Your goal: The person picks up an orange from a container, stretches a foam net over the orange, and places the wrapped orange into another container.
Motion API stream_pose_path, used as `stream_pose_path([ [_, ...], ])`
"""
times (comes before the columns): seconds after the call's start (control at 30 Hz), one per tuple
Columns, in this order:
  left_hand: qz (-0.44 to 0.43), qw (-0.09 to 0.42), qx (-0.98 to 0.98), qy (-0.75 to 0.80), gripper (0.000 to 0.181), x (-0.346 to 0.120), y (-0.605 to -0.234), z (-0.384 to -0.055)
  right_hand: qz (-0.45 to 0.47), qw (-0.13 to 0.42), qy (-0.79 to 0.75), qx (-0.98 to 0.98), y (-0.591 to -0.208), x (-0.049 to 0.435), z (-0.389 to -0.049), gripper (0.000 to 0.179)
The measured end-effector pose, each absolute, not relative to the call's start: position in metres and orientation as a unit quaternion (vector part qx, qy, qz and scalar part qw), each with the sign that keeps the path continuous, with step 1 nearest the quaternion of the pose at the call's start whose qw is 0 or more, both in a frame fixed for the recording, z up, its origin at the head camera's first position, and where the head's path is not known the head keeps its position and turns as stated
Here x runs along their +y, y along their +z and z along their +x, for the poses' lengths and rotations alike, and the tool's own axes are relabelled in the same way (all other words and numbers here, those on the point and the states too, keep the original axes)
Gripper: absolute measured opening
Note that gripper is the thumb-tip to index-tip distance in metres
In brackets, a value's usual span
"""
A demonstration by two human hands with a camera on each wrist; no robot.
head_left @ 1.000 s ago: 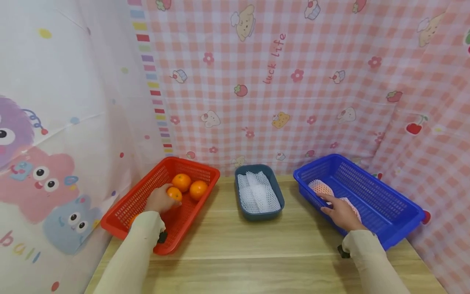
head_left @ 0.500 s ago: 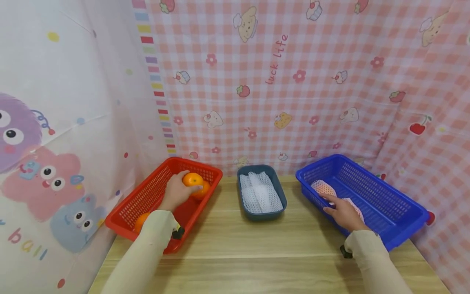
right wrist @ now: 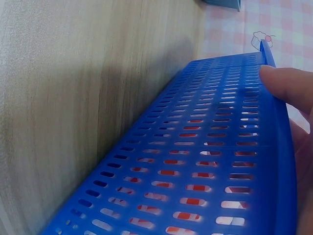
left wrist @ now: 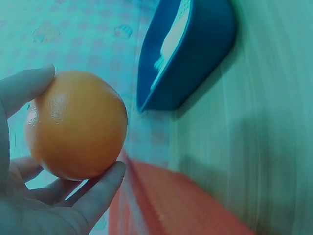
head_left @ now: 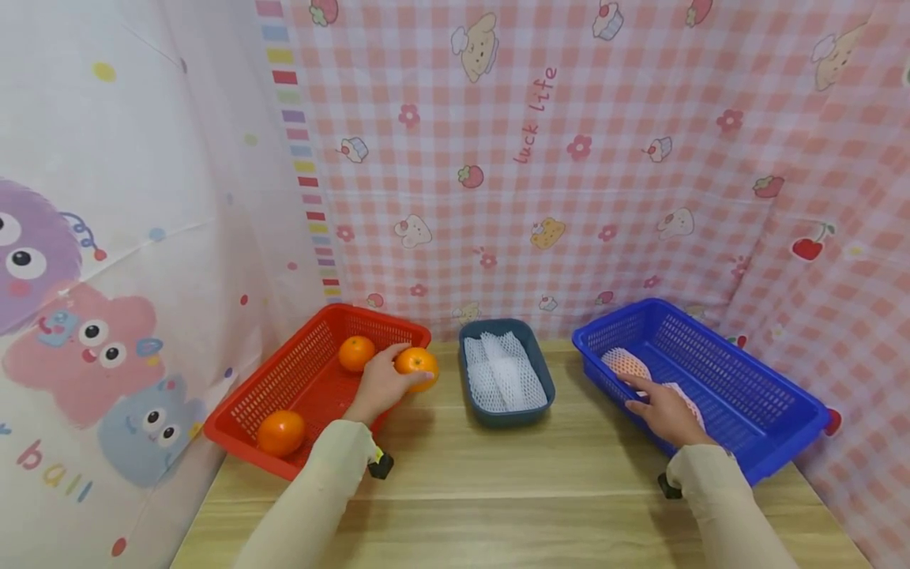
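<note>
My left hand (head_left: pixel 384 386) holds an orange (head_left: pixel 417 369) between thumb and fingers, over the right rim of the red basket (head_left: pixel 249 367). In the left wrist view, the thumb is on one side of the orange (left wrist: pixel 78 125) and fingertips support the other. Two other oranges show in the red basket: one at the back (head_left: pixel 357 353), one near the front (head_left: pixel 280 433). The hand hides part of the basket. My right hand (head_left: pixel 668 412) grips the near rim of the blue basket (head_left: pixel 746 387), thumb outside. Its fingers are mostly hidden in the right wrist view.
Between the baskets stands a small dark teal bin (head_left: pixel 508 419) with white foam net sleeves (head_left: pixel 505 375). Inside the blue basket, beside the right hand, are a net-covered round fruit (head_left: pixel 626 363) and another pinkish netted one (head_left: pixel 686 401). A patterned curtain (head_left: pixel 540 197) hangs behind.
My left hand has lifted an orange from among those in the red basket and moved it right, to the basket's rim. The right hand has stayed at the blue basket's rim.
</note>
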State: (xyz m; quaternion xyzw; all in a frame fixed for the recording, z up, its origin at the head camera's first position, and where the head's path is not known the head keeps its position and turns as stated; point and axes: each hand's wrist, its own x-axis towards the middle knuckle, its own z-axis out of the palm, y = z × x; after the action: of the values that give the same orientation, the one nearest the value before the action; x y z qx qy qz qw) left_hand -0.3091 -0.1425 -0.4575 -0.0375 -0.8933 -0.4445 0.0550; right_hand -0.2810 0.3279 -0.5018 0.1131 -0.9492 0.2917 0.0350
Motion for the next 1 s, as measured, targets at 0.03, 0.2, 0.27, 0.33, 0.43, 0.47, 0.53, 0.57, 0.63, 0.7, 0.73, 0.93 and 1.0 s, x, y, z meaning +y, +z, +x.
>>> stream_pose_path([
  [0.03, -0.041, 0.057, -0.893, -0.444, 0.069, -0.138, -0.459, -0.309, 0.113, 0.034, 0.292, -0.949, -0.502, 0.328, -0.281, 0.050],
  [0.2, -0.052, 0.046, -0.891, -0.448, 0.071, -0.120, -0.466, -0.309, 0.109, 0.033, 0.292, -0.950, -0.503, 0.330, -0.280, 0.050],
  [0.27, -0.055, 0.040, -0.890, -0.450, 0.070, -0.114, -0.471, -0.309, 0.108, 0.035, 0.290, -0.950, -0.503, 0.331, -0.280, 0.050],
  [0.33, -0.059, 0.040, -0.887, -0.456, 0.068, -0.109, -0.476, -0.308, 0.111, 0.038, 0.291, -0.950, -0.504, 0.331, -0.281, 0.050],
  [0.43, -0.052, 0.043, -0.884, -0.462, 0.066, -0.103, -0.488, -0.306, 0.122, 0.042, 0.291, -0.948, -0.504, 0.331, -0.281, 0.050],
  [0.47, -0.048, 0.043, -0.882, -0.466, 0.065, -0.102, -0.493, -0.305, 0.125, 0.045, 0.289, -0.948, -0.504, 0.331, -0.281, 0.050],
  [0.53, -0.037, 0.039, -0.881, -0.470, 0.064, -0.099, -0.504, -0.303, 0.132, 0.049, 0.284, -0.948, -0.504, 0.330, -0.282, 0.050],
  [0.57, -0.031, 0.034, -0.881, -0.471, 0.064, -0.099, -0.510, -0.302, 0.135, 0.051, 0.281, -0.949, -0.504, 0.330, -0.282, 0.050],
  [0.63, -0.023, 0.025, -0.879, -0.475, 0.064, -0.097, -0.519, -0.302, 0.137, 0.055, 0.277, -0.950, -0.504, 0.330, -0.282, 0.050],
  [0.7, -0.019, 0.017, -0.878, -0.478, 0.064, -0.096, -0.525, -0.300, 0.136, 0.054, 0.276, -0.950, -0.505, 0.330, -0.282, 0.050],
  [0.73, -0.015, 0.015, -0.878, -0.479, 0.065, -0.096, -0.528, -0.300, 0.135, 0.053, 0.278, -0.950, -0.505, 0.330, -0.282, 0.050],
  [0.93, -0.004, -0.007, -0.879, -0.477, 0.068, -0.096, -0.546, -0.297, 0.129, 0.047, 0.281, -0.950, -0.504, 0.330, -0.281, 0.050],
  [1.0, -0.011, -0.011, -0.877, -0.479, 0.067, -0.096, -0.551, -0.297, 0.128, 0.047, 0.278, -0.951, -0.503, 0.330, -0.281, 0.050],
])
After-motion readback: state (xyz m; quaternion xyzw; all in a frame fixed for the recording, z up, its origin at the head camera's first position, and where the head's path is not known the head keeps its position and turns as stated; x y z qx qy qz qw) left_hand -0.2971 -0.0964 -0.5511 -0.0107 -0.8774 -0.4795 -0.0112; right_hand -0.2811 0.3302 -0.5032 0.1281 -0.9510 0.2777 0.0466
